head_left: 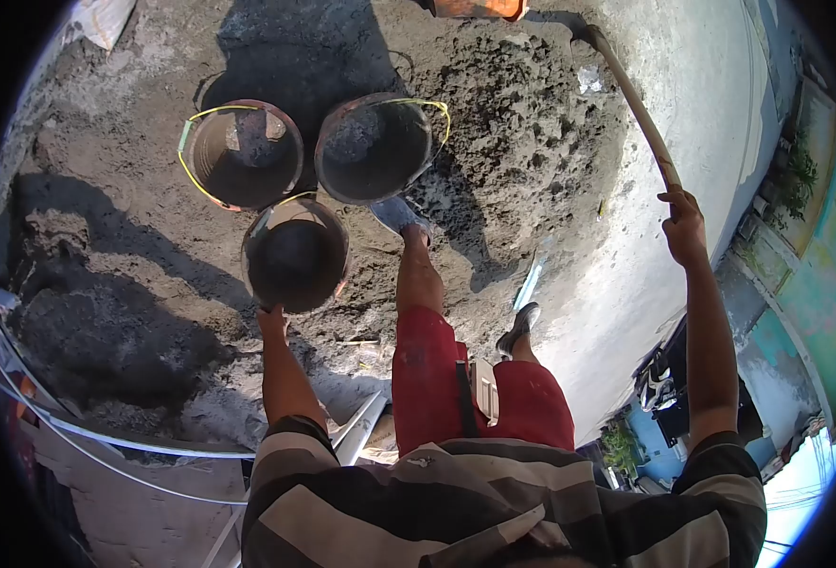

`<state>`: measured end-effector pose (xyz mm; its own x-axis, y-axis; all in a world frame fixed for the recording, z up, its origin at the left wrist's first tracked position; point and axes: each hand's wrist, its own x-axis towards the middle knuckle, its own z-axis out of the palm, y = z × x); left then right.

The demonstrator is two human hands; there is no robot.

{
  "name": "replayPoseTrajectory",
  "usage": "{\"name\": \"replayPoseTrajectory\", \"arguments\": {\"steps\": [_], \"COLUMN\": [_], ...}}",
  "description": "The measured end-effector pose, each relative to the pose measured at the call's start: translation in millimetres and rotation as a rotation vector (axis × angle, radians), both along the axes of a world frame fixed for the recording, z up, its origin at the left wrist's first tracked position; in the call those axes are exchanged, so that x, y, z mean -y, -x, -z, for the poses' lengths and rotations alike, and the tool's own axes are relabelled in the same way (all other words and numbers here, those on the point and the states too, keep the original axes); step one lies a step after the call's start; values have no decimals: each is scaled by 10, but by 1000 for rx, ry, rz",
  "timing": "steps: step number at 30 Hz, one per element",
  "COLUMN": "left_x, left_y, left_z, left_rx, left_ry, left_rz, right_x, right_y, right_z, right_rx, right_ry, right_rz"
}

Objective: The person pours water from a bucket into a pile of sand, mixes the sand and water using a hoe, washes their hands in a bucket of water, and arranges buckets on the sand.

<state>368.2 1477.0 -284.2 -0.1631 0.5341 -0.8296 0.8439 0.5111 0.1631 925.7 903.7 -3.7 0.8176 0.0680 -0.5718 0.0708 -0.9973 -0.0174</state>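
Note:
My left hand [272, 325] is closed on the near rim of a dark bucket [297, 254], which is tilted so its inside faces me. Two more dark buckets stand just beyond it: the left bucket [246, 156] has a yellow handle with a green sleeve, and the right bucket [373, 150] has a yellow handle. Grey material shows inside both. On the right, my right hand [686, 229] is wrapped round a long wooden handle [638, 109]. It reaches up to the grey heap, and I cannot make out the tool's head.
Lumpy grey mortar or wet soil [522, 114] lies right of the buckets. My foot [401, 216] is beside the right bucket. An orange container [480, 8] sits at the top edge. A pale wall [688, 85] runs along the right, and white pipes [153, 449] cross the lower left.

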Motion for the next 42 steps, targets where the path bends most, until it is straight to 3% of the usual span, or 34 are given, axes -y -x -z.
{"name": "replayPoseTrajectory", "arguments": {"steps": [1, 2, 5, 6, 7, 8, 9, 10, 11, 12, 15, 19, 23, 25, 27, 29, 30, 34, 36, 39, 42], "left_x": [-35, -31, -11, 10, 31, 5, 206, 294, 496, 577, 1013, 1476, 1803, 1978, 2095, 2259, 2314, 2256, 2123, 1576, 980], "left_y": [-41, -223, -644, -625, -638, -681, -1509, -1752, -2414, -2804, -4304, -6004, -7194, -7597, -7685, -7863, -7923, -7931, -7792, -7132, -6305], "left_z": [119, 89, 156, 445, 552, 912, 381, 555, 275, 392, 215, 88, 41, 5, 173, 266, 246, 320, 339, 11, 381], "left_rx": [-18, -244, -426, -501, -133, -308, -214, 87, 317, 440, 755, 813, 718, 673, 587, 611, 496, 429, 407, 385, 265], "left_ry": [47, 86, 160, 47, -39, -204, -237, -346, -205, -49, 14, -88, -390, -533, -663, -947, -913, -883, -1154, -1148, -1091], "left_rz": [-71, -4, 121, 115, 154, 237, 380, 503, 359, 344, 527, 1004, 1527, 1640, 1777, 1922, 2060, 2189, 2276, 2149, 2099], "right_x": [21, 54, 107, 154, 178, 185, 201, 219, 230, 237, 223, 261, 226, 384, 275, 312, 261, 396, 333, 340, 399], "right_y": [-41, -57, -144, -174, -194, -214, -254, -284, -325, -372, -524, -634, -746, -776, -835, -911, -912, -794, -801, -853, -882], "right_z": [-28, -62, -87, -95, -92, -99, -130, -163, -186, -202, -294, -350, -424, -368, -408, -438, -451, -390, -403, -437, -443], "right_rx": [-5, -4, 21, 10, -2, 10, 8, 1, 12, 12, -46, -101, -130, -25, -76, -152, -140, -75, -96, -121, -89], "right_ry": [-5, 17, -46, -27, -10, -19, -39, -57, -57, -50, 10, 11, 81, -13, -5, 75, 100, 47, 36, 16, -44], "right_rz": [-21, 1, -13, -2, 10, 18, 9, -1, 2, -7, 34, 76, 145, 11, 114, 163, 177, 88, 205, 200, 162]}}
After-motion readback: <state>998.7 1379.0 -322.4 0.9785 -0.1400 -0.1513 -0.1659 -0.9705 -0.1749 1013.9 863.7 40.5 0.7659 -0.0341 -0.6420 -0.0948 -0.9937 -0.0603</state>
